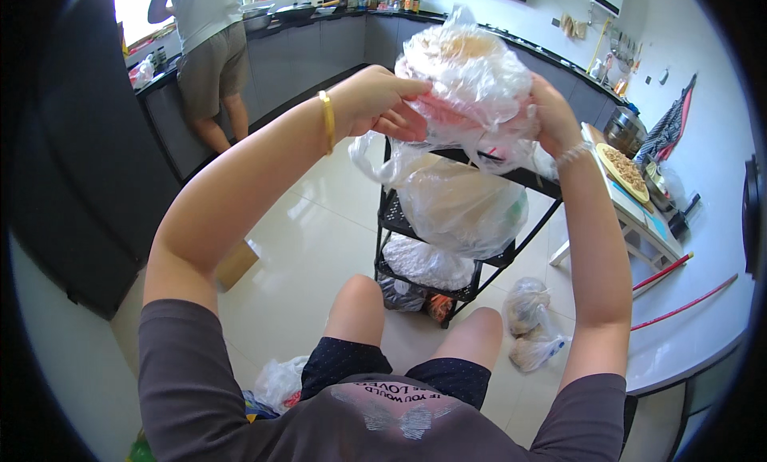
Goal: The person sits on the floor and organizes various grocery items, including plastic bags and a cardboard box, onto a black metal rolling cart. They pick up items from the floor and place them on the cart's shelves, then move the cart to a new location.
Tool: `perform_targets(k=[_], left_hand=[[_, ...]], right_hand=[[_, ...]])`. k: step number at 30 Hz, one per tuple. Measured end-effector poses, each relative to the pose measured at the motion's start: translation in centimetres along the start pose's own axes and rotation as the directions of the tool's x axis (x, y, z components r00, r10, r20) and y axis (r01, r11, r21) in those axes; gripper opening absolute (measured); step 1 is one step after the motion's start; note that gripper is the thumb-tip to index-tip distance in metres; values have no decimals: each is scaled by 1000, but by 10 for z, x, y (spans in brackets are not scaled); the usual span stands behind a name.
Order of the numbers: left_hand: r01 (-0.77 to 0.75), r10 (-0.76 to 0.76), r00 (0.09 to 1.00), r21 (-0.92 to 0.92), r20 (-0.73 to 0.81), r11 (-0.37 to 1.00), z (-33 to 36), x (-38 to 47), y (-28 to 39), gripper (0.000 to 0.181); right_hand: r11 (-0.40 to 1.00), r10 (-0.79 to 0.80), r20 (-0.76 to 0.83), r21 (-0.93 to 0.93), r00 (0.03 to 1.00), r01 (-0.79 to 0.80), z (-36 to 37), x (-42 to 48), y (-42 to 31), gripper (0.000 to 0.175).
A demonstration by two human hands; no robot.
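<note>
A bulky bundle of clear plastic bags [470, 72], with something pink and something tan showing through, is between my two hands at the top of a black metal shelf rack [530, 180]. My left hand [389, 105] has its thumb and fingers against the bundle's left side. On the opposite side, my right hand [551, 114] grips the plastic, its fingers partly hidden behind the bag. Just below hangs a large translucent bag [464, 204] with pale contents. A white-filled bag [428, 261] lies on a lower shelf. Whether the bundle rests on the top shelf is unclear.
Plastic bags [530, 324] lie on the floor right of the rack. A white table [644, 222] at right bears a yellow tray of food [626, 168]; red poles [683, 303] lean nearby. Another person [210, 60] stands at the counter. A cardboard box [238, 264] sits at left.
</note>
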State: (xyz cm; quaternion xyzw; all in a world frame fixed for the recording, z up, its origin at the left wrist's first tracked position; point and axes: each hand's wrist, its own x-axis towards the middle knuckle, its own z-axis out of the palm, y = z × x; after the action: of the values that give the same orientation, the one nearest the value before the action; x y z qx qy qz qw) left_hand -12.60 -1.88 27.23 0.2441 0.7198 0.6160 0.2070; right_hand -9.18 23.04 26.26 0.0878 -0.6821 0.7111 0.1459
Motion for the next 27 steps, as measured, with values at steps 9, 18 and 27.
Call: perform_targets(k=[9, 18, 27], left_hand=[[-262, 613, 790, 893, -20, 367, -20, 78, -23, 57], [-353, 494, 868, 641, -48, 682, -10, 91, -36, 45], [-528, 631, 773, 617, 66, 583, 26, 128, -45, 35]], right_hand=[[786, -243, -168, -611, 955, 93, -50, 50, 57, 24], [841, 259, -53, -478, 964, -252, -56, 44, 34, 16], [998, -7, -214, -59, 977, -6, -125, 38, -40, 13]])
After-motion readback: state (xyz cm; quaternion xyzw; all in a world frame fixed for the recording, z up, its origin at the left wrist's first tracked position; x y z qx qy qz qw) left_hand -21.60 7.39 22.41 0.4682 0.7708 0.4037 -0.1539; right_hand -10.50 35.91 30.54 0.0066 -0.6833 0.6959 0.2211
